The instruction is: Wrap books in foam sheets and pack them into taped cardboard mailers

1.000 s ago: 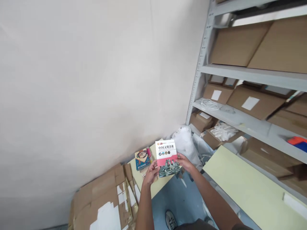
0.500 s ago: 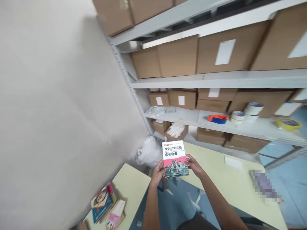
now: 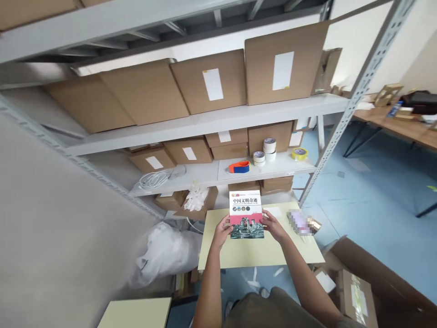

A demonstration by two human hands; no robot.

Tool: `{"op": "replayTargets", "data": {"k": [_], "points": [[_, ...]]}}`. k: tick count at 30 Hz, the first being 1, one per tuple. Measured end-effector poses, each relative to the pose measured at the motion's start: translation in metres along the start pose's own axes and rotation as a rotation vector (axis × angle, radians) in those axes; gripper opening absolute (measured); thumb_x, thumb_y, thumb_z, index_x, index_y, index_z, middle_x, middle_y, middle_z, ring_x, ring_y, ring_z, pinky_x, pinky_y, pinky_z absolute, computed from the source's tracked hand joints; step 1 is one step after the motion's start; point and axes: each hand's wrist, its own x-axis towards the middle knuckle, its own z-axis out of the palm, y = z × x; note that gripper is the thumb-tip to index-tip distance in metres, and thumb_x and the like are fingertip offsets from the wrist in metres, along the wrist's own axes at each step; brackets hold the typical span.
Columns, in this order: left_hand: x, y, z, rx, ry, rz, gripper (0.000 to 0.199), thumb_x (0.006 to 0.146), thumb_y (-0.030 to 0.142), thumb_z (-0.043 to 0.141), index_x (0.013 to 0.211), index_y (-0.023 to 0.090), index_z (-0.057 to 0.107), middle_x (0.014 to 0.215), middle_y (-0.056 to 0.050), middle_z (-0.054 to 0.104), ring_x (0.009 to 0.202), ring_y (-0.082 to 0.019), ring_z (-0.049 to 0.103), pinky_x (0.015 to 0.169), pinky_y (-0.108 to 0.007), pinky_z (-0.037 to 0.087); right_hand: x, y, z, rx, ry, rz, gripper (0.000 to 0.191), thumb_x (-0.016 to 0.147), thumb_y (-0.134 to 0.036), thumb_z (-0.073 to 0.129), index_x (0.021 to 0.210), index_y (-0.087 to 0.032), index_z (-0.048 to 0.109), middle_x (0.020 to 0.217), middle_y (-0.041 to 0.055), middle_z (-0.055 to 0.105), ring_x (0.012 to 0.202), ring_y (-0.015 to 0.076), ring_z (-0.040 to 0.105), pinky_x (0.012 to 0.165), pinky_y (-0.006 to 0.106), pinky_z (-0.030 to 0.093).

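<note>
A paperback book (image 3: 246,215) with a white and pink cover, Chinese title and a picture of ruins faces me, held upright in front of my body. My left hand (image 3: 222,231) grips its left edge, thumb on the cover. On the opposite edge, my right hand (image 3: 272,225) holds it the same way. The fingers behind the book are hidden. Below and behind it stretches a pale yellow table (image 3: 246,253). A white sheet (image 3: 273,211) lies on that table beyond my right hand, and a blurred-out purple item (image 3: 299,222) is farther right.
Metal shelving (image 3: 211,119) with cardboard boxes (image 3: 208,82) rises ahead. Its lower shelf carries tape rolls (image 3: 269,146), an orange-blue band (image 3: 239,167) and a white cable (image 3: 155,179). A white bag (image 3: 170,250) sits at left, another yellow table (image 3: 136,313) at lower left, an open carton (image 3: 378,273) at lower right.
My view has swung to the right, bringing the table and shelf in front of me. The book stays in both hands and is now over the table; the books at lower left have left view.
</note>
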Motion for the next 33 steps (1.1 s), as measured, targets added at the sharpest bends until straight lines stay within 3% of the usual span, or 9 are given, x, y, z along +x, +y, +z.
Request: {"op": "replayTargets", "data": {"k": [5,10,13,16,20,23,26,31,33], "points": [[0.027,-0.001,-0.001,0.021,-0.057,0.004,0.078,0.068,0.032,0.088,0.142,0.020,0.068,0.120,-0.011,0.073,0.096,-0.021,0.072,0.087,-0.033,0.057,-0.005,-0.003,0.002,0.052,0.039,-0.032,0.060,0.075,-0.051,0.088,0.126,-0.031,0.063,0.099,0.0033,0.081,0.086,0.0241,0.073,0.076,0.035,0.054],[0.050,0.004,-0.016,0.072,0.086,0.029,0.069,0.065,0.034,0.092,0.129,0.017,0.076,0.126,-0.018,0.075,0.113,-0.029,0.071,0.105,-0.044,0.054,-0.001,-0.024,0.028,-0.059,0.083,-0.127,0.051,0.076,-0.049,0.085,0.116,-0.026,0.065,0.097,0.0053,0.082,0.081,0.0245,0.074,0.072,0.035,0.055],[0.053,0.015,-0.002,0.029,-0.067,0.005,0.064,0.072,0.043,0.090,0.129,0.017,0.077,0.123,-0.019,0.077,0.113,-0.030,0.073,0.105,-0.048,0.055,0.010,-0.030,0.055,-0.202,0.091,-0.229,0.045,0.081,-0.046,0.078,0.118,-0.025,0.066,0.103,0.0068,0.082,0.090,0.0279,0.077,0.078,0.041,0.060],[0.047,0.028,0.023,-0.079,-0.243,0.037,0.068,0.079,0.049,0.087,0.139,0.020,0.072,0.136,-0.017,0.073,0.119,-0.028,0.072,0.108,-0.044,0.054,0.024,-0.022,0.086,-0.452,0.135,-0.370,0.037,0.085,-0.041,0.071,0.119,-0.026,0.071,0.115,0.0081,0.081,0.102,0.0301,0.077,0.089,0.046,0.062],[0.038,0.041,0.031,-0.207,-0.317,0.129,0.072,0.085,0.050,0.083,0.148,0.023,0.064,0.140,-0.013,0.071,0.117,-0.026,0.073,0.107,-0.041,0.056,0.036,-0.003,0.117,-0.713,0.180,-0.441,0.045,0.088,-0.029,0.066,0.132,-0.031,0.071,0.139,0.0069,0.073,0.118,0.0305,0.074,0.101,0.049,0.061],[0.039,0.043,0.012,-0.237,-0.310,0.143,0.072,0.085,0.050,0.082,0.148,0.022,0.064,0.137,-0.012,0.073,0.115,-0.027,0.073,0.104,-0.041,0.057,0.038,0.004,0.129,-0.722,0.069,-0.426,0.052,0.090,-0.031,0.063,0.143,-0.034,0.067,0.149,0.0043,0.067,0.136,0.0310,0.064,0.103,0.049,0.061],[0.044,0.042,-0.014,-0.256,-0.282,0.116,0.074,0.082,0.052,0.083,0.147,0.021,0.065,0.132,-0.013,0.076,0.112,-0.028,0.073,0.097,-0.040,0.060,0.038,0.005,0.128,-0.640,0.006,-0.391,0.052,0.091,-0.035,0.065,0.143,-0.034,0.067,0.153,0.0052,0.064,0.140,0.0323,0.059,0.105,0.051,0.059],[0.057,0.047,-0.061,-0.339,-0.325,0.022,0.086,0.074,0.053,0.088,0.149,0.020,0.063,0.136,-0.018,0.073,0.113,-0.031,0.073,0.088,-0.036,0.060,0.038,-0.002,0.108,-0.480,0.413,-0.288,0.056,0.076,-0.041,0.084,0.130,-0.035,0.073,0.143,0.0093,0.068,0.129,0.0357,0.064,0.102,0.054,0.057],[0.063,0.050,-0.078,-0.360,-0.396,-0.006,0.086,0.073,0.052,0.089,0.149,0.022,0.063,0.138,-0.017,0.072,0.113,-0.030,0.073,0.087,-0.035,0.060,0.035,-0.008,0.102,-0.371,0.394,-0.184,0.061,0.073,-0.043,0.087,0.131,-0.032,0.072,0.136,0.0100,0.072,0.122,0.0343,0.068,0.101,0.053,0.057]]}}
